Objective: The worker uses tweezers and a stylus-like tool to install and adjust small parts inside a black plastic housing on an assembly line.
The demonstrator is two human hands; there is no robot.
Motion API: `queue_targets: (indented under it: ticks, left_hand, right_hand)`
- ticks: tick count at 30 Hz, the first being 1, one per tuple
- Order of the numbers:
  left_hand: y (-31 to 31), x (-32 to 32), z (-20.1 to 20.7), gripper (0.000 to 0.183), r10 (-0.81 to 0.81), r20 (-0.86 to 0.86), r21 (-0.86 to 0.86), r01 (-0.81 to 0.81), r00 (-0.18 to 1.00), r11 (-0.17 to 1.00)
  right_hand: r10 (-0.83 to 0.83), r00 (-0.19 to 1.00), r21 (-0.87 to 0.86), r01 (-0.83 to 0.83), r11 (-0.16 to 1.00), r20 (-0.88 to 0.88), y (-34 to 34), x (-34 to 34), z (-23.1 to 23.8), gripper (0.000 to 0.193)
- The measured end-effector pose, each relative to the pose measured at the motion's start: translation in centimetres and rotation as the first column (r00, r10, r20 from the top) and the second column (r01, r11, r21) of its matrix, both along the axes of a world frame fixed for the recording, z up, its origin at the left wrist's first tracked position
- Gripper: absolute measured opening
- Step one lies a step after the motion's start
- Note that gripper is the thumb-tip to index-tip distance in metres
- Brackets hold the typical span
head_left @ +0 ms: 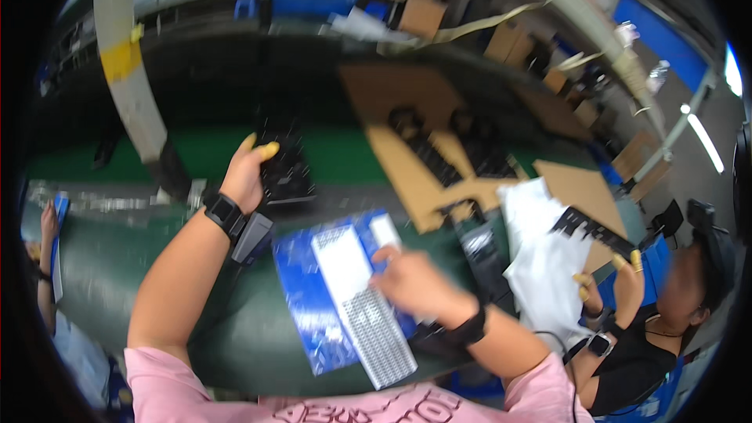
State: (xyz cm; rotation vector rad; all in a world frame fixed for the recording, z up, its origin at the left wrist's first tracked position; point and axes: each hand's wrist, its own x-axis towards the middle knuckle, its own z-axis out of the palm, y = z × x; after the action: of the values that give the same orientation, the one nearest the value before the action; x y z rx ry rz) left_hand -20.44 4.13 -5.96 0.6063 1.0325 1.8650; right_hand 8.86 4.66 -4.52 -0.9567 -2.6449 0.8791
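My left hand (247, 175), with yellow finger covers, grips the left edge of a flat black part (287, 168) over the far side of the dark green table. My right hand (419, 283) is smeared by motion above a long white sheet (362, 290). Its fingers look curled, but whether they hold anything does not show. Rows of small grey marks fill the sheet's lower part. It lies slanted over a blue glossy plastic bag or wrapper (301, 298) in front of me.
To the right are brown cardboard sheets (392, 121) with black frame-like parts (427, 153), white bags (540, 254) and a black device (479, 247). A co-worker at right holds a black strip (591, 231). Another person's hand (48, 223) is at far left. A pale post (129, 70) rises from the table.
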Motion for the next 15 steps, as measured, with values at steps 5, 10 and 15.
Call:
queue_targets:
  ticks: [5,10,15]
  left_hand:
    - [2.2,-2.2,-3.5,0.055,0.341,-0.509,-0.052,-0.423,0.79,0.904]
    - [-2.8,1.0,-1.6,0.045,0.09,-0.401,-0.202,-0.183,0.912,0.962]
    - [-3.9,2.5,1.4,0.041,0.114,-0.56,-0.054,-0.173,0.82,0.983]
  right_hand:
    - [-0.023,0.99,0.021,0.026,0.999,-0.137,1.1,1.0,3.8,0.04]
    - [-0.159,0.571,-0.2,-0.009,0.98,-0.806,8.7,2.6,13.3,0.021]
    - [-0.428,0.159,-0.42,0.086,0.904,-0.89,17.9,-0.5,19.7,0.094]
